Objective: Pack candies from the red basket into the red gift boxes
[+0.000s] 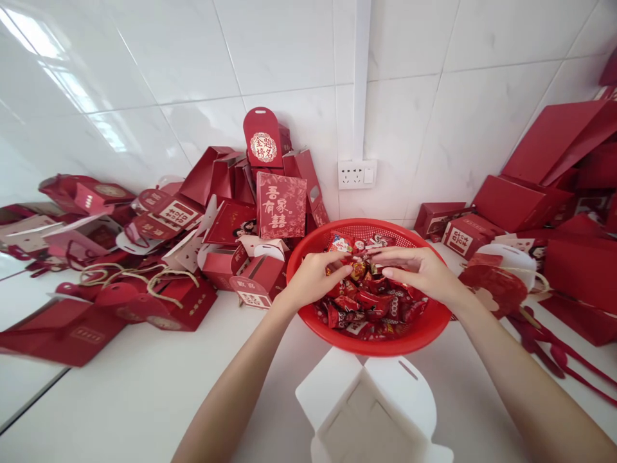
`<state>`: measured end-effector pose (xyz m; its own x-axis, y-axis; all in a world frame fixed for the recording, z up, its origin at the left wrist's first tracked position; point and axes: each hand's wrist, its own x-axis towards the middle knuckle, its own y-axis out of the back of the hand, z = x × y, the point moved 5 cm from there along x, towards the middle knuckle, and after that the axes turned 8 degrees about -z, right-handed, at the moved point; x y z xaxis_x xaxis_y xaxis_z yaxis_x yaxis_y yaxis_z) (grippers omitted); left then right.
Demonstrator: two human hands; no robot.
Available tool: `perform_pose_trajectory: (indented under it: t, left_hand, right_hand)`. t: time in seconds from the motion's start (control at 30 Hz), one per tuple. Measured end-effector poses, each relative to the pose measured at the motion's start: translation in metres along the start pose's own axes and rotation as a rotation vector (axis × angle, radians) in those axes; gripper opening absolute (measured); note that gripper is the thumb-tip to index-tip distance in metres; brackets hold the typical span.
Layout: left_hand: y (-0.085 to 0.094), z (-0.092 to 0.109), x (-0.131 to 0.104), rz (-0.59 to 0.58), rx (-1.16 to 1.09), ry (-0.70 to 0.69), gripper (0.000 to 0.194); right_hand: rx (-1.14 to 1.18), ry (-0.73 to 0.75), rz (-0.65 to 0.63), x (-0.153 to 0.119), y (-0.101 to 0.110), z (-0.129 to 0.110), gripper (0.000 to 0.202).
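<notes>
Over a red plastic basket (376, 347) full of wrapped candies (373, 305), my two hands face each other. My left hand (321, 276) comes in from the left, fingers stretched forward and thumb apart from them. From the right reaches my right hand (424, 273), its long fingers extended and its thumb separate below. Both sets of fingertips are just above or touching the candies; exact contact is hard to make out. Neither hand visibly grips a candy. Below the basket, nearest me, an unfolded white box (371, 418) stands open with its flaps spread and its inside visible.
Red gift boxes (282, 206) are piled against the tiled wall (289, 51) on the left. More red boxes (520, 202) are heaped at the right. A wall socket (357, 174) sits behind the basket. Rope-handled boxes (176, 302) lie on the white tabletop (159, 392).
</notes>
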<state>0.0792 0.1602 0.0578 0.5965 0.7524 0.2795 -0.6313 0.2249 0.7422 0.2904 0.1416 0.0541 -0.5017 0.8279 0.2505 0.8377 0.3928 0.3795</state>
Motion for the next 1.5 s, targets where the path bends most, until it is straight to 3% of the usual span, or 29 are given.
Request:
perform_pose_trajectory:
  t: [0.17, 0.27, 0.4, 0.67, 0.83, 0.93, 1.13, 1.4, 1.5]
  left_hand:
    - [0.0, -0.002, 0.001, 0.041, 0.073, 0.049, 0.025]
    - [-0.001, -0.003, 0.001, 0.016, 0.2, 0.082, 0.02]
    - [-0.003, -0.002, 0.001, -0.03, 0.308, 0.117, 0.019]
    - [-0.005, -0.002, 0.002, -0.094, 0.345, 0.127, 0.02]
    - [-0.007, -0.002, 0.002, -0.126, 0.412, 0.148, 0.02]
    - [-0.008, -0.002, 0.001, -0.136, 0.444, 0.163, 0.021]
    - [-0.009, -0.006, 0.001, -0.117, 0.479, 0.228, 0.027]
    - [-0.013, -0.012, -0.003, -0.163, 0.571, 0.336, 0.055]
    - [-0.011, -0.013, -0.004, -0.101, 0.611, 0.378, 0.056]
  right_hand:
    - [-0.225, 0.043, 0.205, 0.001, 0.01, 0.007, 0.034]
    - [-0.417, 0.023, 0.206, 0.002, 0.009, 0.01, 0.035]
    - [-0.496, 0.037, 0.06, 0.005, -0.001, 0.01, 0.026]
    - [-0.412, -0.032, -0.406, 0.003, -0.022, 0.005, 0.022]
    - [-0.375, -0.101, -0.581, 0.0, -0.027, 0.004, 0.02]
    - [-0.389, -0.114, -0.615, 0.0, -0.029, 0.005, 0.025]
    - [-0.344, -0.165, -0.438, 0.005, -0.024, 0.014, 0.025]
    - [-0.415, -0.063, 0.116, 0.006, 0.002, 0.009, 0.019]
    - [-0.56, -0.052, 0.284, 0.002, 0.011, 0.009, 0.023]
